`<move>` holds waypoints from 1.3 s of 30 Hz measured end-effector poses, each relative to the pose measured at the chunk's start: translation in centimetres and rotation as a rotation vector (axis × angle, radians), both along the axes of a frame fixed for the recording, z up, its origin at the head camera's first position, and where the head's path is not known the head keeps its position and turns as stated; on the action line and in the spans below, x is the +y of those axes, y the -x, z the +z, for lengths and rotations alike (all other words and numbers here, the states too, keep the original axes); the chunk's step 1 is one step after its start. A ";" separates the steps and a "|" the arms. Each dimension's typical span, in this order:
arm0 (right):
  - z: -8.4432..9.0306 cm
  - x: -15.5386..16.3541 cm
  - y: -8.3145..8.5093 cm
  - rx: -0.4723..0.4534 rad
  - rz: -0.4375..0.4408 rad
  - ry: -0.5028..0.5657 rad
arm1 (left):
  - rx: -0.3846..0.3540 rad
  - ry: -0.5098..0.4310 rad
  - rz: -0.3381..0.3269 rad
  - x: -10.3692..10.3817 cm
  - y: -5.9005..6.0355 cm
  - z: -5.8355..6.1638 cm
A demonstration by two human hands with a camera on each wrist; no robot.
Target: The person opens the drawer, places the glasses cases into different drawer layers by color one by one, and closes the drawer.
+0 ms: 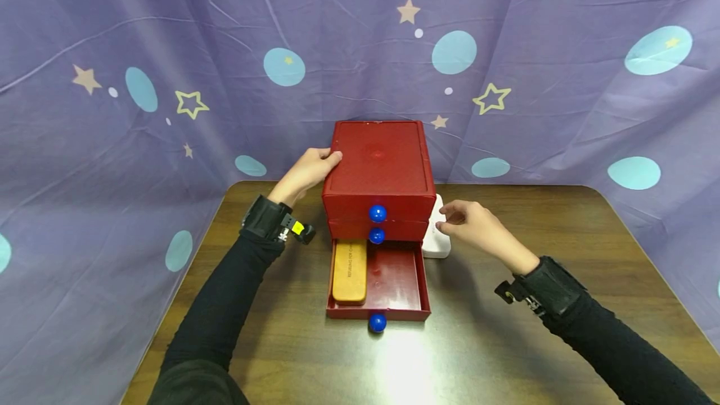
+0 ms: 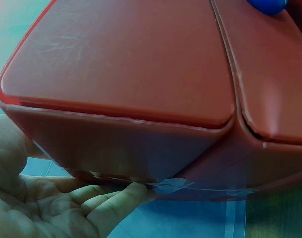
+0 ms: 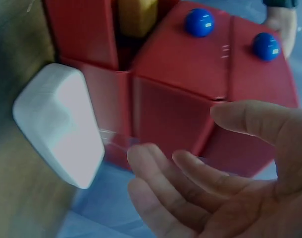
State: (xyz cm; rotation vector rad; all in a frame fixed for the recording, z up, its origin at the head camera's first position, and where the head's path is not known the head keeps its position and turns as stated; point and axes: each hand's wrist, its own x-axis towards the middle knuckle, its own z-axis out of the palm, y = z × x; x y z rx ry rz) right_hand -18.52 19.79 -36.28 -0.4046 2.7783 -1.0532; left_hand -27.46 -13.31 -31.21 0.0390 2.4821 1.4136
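Observation:
A red drawer box (image 1: pixel 375 158) with blue knobs stands on the table, its bottom drawer (image 1: pixel 396 277) pulled out. Inside that drawer, on the left, lies a yellow case (image 1: pixel 350 270) with lettering. My left hand (image 1: pixel 311 170) rests against the box's left side, thumb on the top edge; its extended fingers (image 2: pixel 114 206) touch the box in the left wrist view. A white rounded case (image 3: pixel 64 124) lies on the table at the right of the box. Beside it my right hand (image 1: pixel 472 224) hovers with loosely bent fingers, holding nothing.
The wooden table (image 1: pixel 534 330) extends to both sides and in front of the box. Behind it hangs a purple cloth (image 1: pixel 360 30) with stars and blue ovals. A blue knob (image 1: pixel 377 322) juts forward from the pulled-out drawer.

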 end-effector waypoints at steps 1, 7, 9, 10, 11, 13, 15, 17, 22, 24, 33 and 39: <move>-0.5 0.0 0.3 -0.011 -0.012 0.003 | -0.003 0.001 0.001 0.0 0.0 0.0; -3.0 -0.3 1.5 -0.093 -0.065 -0.027 | -0.017 -0.005 -0.006 0.0 0.0 -0.1; -3.6 -0.4 1.8 -0.120 -0.075 -0.040 | -0.016 -0.011 -0.008 -0.1 0.0 -0.1; -3.9 -0.5 1.9 -0.130 -0.078 -0.042 | -0.016 -0.014 -0.008 -0.1 0.0 -0.1; -4.2 -0.6 2.0 -0.136 -0.080 -0.044 | -0.014 -0.018 -0.009 -0.1 0.0 -0.1; -4.8 -0.7 2.2 -0.150 -0.087 -0.044 | -0.005 -0.027 -0.012 0.0 -0.1 -0.1; -5.3 -0.9 2.4 -0.152 -0.097 -0.044 | -0.002 -0.039 -0.015 0.0 -0.1 -0.1; -5.6 -1.1 2.6 -0.150 -0.110 -0.056 | 0.000 -0.043 -0.015 0.0 -0.1 -0.1; -6.0 -1.6 3.0 -0.167 -0.161 -0.128 | -0.002 -0.045 -0.012 0.0 -0.1 -0.1; -6.2 -1.8 3.1 -0.184 -0.178 -0.157 | -0.002 -0.043 -0.013 0.0 -0.1 -0.1; -7.4 -2.0 3.4 -0.232 -0.210 -0.206 | 0.003 -0.053 -0.019 -0.1 -0.1 -0.1; -7.6 -2.1 3.4 -0.274 -0.224 -0.223 | 0.000 -0.058 -0.014 -0.2 -0.1 -0.1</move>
